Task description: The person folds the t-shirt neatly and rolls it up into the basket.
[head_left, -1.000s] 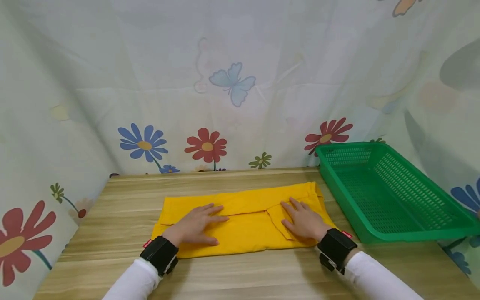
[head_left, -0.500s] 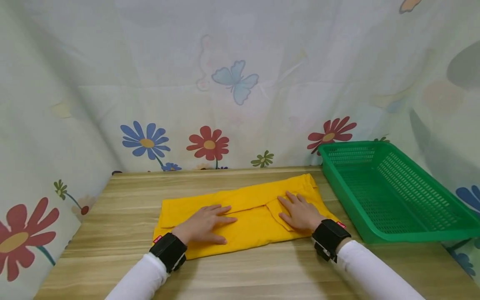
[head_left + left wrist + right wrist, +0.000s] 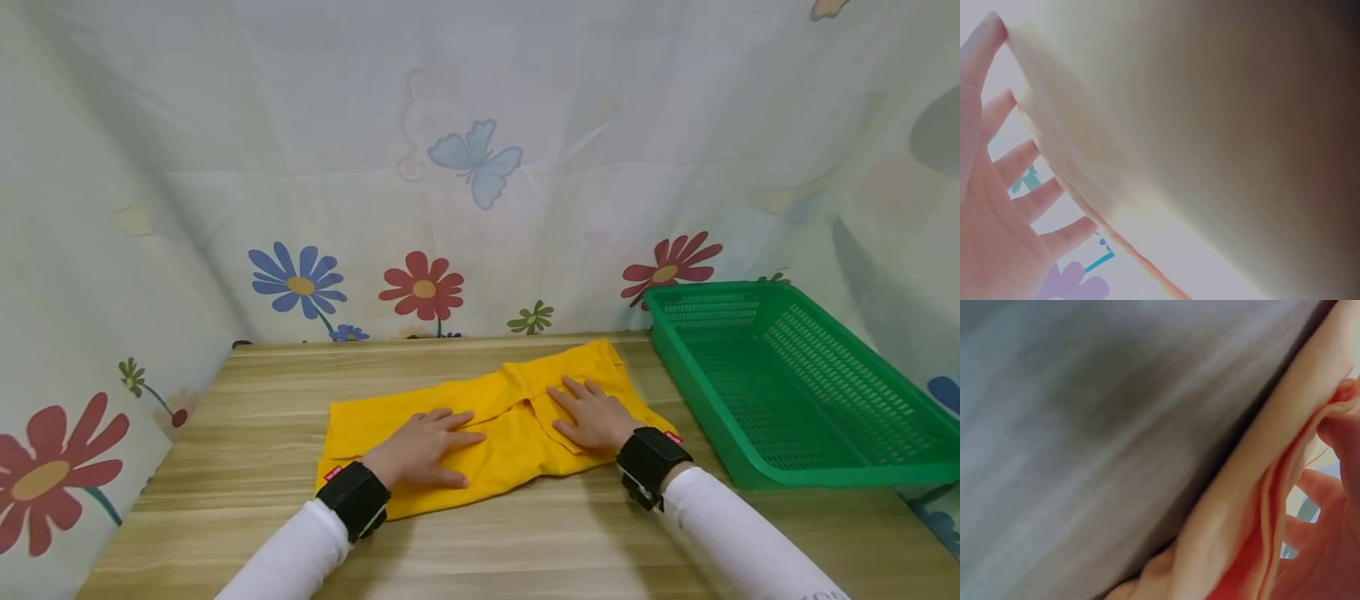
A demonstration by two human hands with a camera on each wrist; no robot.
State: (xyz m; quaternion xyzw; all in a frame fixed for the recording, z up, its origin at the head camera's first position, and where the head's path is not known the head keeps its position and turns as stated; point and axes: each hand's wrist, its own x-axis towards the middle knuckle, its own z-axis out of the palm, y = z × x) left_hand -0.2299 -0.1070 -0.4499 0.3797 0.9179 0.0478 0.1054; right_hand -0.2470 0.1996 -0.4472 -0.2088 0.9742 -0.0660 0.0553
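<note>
A yellow folded cloth garment (image 3: pixel 517 442) lies long and flat across the table in the head view, with a layered flap at its right end. My left hand (image 3: pixel 422 448) rests on its left half, fingers spread and straight. On the right end, by the flap's edge, my right hand (image 3: pixel 592 417) lies with its fingers extended. Wrinkles run through the garment between the two hands. In the left wrist view the fingertips (image 3: pixel 1054 186) of the left hand meet the cloth. Stacked layers of the garment (image 3: pixel 1222 506) show beside the right hand (image 3: pixel 1329 531) in the right wrist view.
A green plastic basket (image 3: pixel 693 400) with mesh walls stands to the right of the garment. Wood-grain table (image 3: pixel 510 550) extends in front and to the left. A flower-printed curtain (image 3: pixel 360 208) hangs behind and at both sides.
The garment's right end has shifted left and farther from me under my right hand. Its middle has creased and buckled, and now it lies at a slant. My left hand stays on the left half.
</note>
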